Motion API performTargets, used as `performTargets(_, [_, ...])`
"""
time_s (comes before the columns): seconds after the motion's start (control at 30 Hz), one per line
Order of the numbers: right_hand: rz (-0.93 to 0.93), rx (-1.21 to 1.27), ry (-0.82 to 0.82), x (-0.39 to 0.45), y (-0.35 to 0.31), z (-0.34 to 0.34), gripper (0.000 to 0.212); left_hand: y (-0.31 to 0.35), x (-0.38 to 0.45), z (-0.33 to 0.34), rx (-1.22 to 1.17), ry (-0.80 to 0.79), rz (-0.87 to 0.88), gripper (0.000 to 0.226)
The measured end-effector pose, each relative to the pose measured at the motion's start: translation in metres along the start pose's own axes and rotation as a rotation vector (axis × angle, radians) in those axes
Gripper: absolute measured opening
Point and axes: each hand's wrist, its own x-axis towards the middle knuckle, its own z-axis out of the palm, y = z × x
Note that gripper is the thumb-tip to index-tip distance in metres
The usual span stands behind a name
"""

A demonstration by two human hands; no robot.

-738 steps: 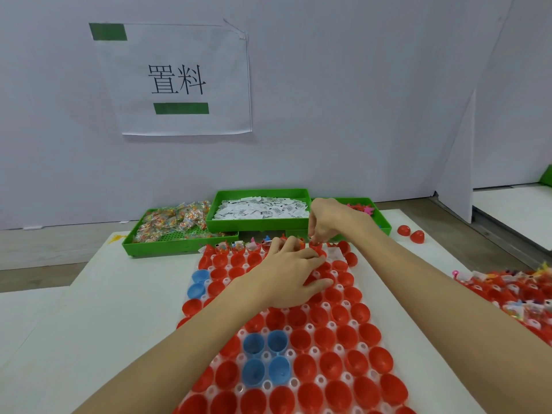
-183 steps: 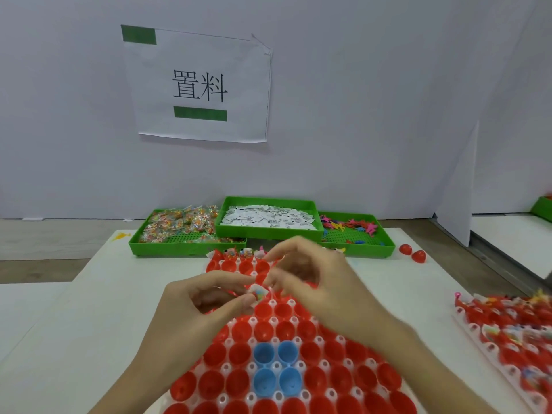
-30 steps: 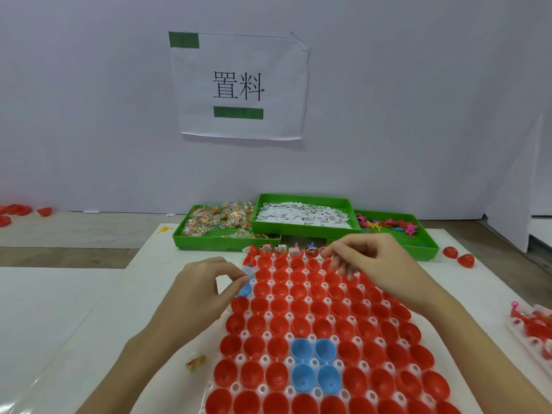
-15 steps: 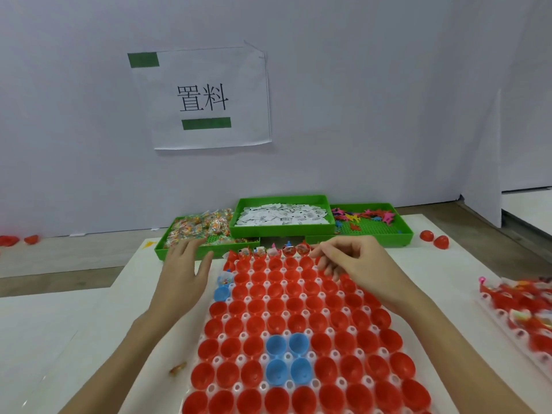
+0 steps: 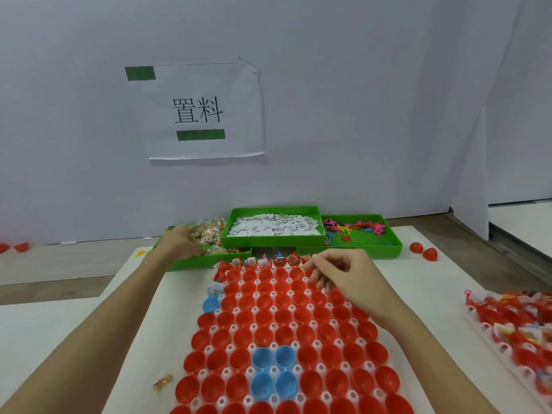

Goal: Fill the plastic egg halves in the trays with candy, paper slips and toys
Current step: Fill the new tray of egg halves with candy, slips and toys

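Observation:
A white tray [image 5: 271, 369] in front of me holds rows of red egg halves [image 5: 301, 333] and a few blue egg halves [image 5: 263, 357], most of them empty. Its far row [image 5: 279, 260] has candy, slips and toys in it, and one blue half [image 5: 215, 289] at the left edge holds a candy. My left hand [image 5: 179, 243] lies on the wrapped candies [image 5: 209, 231] in the green candy tray [image 5: 191, 264]; its grip is hidden. My right hand [image 5: 343, 276] hovers over the far rows, fingers loosely curled, with nothing visible in it.
A green tray of paper slips [image 5: 273, 242] and a green tray of small toys [image 5: 358, 251] stand behind the eggs. One candy [image 5: 162, 382] lies loose on the table at left. A filled egg tray [image 5: 513, 330] sits at right, beyond two loose red halves [image 5: 424, 251].
My left hand has left the egg tray's left edge and reached forward into the candy tray. A candy now sits in the blue half there. My right hand has barely moved.

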Motion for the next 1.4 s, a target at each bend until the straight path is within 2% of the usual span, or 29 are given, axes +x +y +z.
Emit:
performTargets(0.1, [0.001,-0.005,0.005,0.001,0.001,0.000,0.025,0.005,-0.009,0.003,0.111,0.060,0.122,0.020])
performTargets(0.17, [0.000,-0.011,0.010,0.001,0.002,0.000,0.025,0.005,-0.017,0.008,0.085,0.146,0.187,0.015])
performTargets(0.3, [-0.001,-0.017,0.020,0.000,0.002,-0.001,0.026,0.002,-0.030,0.016,-0.112,0.265,0.209,0.039])
performTargets(0.5, [0.001,-0.006,0.047,0.000,0.003,-0.004,0.026,-0.005,-0.041,0.015,-0.190,0.429,0.239,0.045])
performTargets(0.6, [0.011,-0.017,0.055,0.000,0.004,-0.006,0.026,-0.004,-0.048,0.011,-0.249,0.501,0.253,0.034])
performTargets(0.7, [0.021,-0.036,0.063,0.001,0.007,-0.007,0.026,0.006,-0.071,0.013,-0.404,0.567,0.295,0.021])
performTargets(0.87, [0.036,0.021,0.094,0.002,0.005,-0.007,0.025,0.016,-0.139,0.031,-0.800,0.391,0.310,0.020])
performTargets(1.0, [0.000,-0.079,0.179,0.002,0.004,-0.002,0.021,0.020,-0.173,0.034,-1.026,0.252,0.253,0.018])
performTargets(1.1, [-0.015,-0.270,0.238,0.009,0.003,0.004,0.019,0.019,-0.182,0.029,-1.062,0.170,0.285,0.013])
performTargets(1.23, [-0.077,-0.513,0.238,0.041,-0.004,0.009,0.022,0.013,-0.185,0.025,-1.022,0.155,0.337,0.007])
performTargets(1.4, [0.030,-0.779,0.110,0.103,-0.005,0.005,0.027,0.009,-0.184,0.026,-1.032,0.197,0.364,0.006])
